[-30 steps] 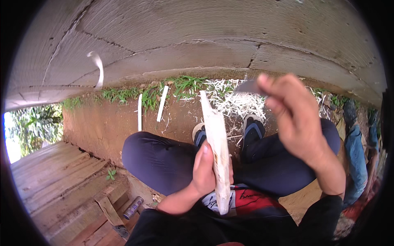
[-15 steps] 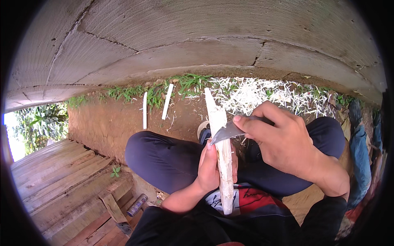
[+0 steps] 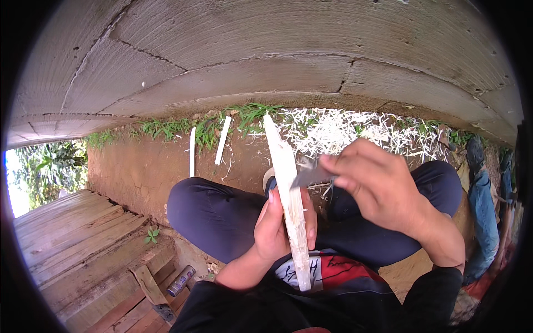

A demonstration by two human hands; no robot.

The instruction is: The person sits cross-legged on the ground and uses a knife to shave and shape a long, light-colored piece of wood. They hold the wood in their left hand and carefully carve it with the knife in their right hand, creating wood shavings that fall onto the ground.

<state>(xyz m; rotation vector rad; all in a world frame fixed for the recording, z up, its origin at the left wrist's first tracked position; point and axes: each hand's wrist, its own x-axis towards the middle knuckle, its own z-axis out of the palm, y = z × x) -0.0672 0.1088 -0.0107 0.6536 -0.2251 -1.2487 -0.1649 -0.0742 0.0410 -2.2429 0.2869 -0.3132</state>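
A long pale piece of wood (image 3: pixel 284 166), stripped white at its pointed far end and rougher toward me, stands lengthwise between my crossed legs. Around its middle wraps my left hand (image 3: pixel 272 228), thumb along the left side and fingertips showing on the right. My right hand (image 3: pixel 377 180) grips a knife (image 3: pixel 312 175) with a grey blade, slightly blurred. The blade's tip lies at the wood's right edge, just above my left hand; whether it touches I cannot tell. The knife's handle is hidden in my fist.
White shavings (image 3: pixel 355 130) heap on the grass by the block wall (image 3: pixel 233 83). Two pale strips (image 3: pixel 223 140) lie on brown soil to their left. Stacked planks (image 3: pixel 72 233) and a can (image 3: pixel 181 281) are at lower left. Blue cloth (image 3: pixel 482 222) hangs at the right.
The knife has gone from lying across the wood to its right edge. The wood's far end has shifted left, and my left hand has moved slightly left with it.
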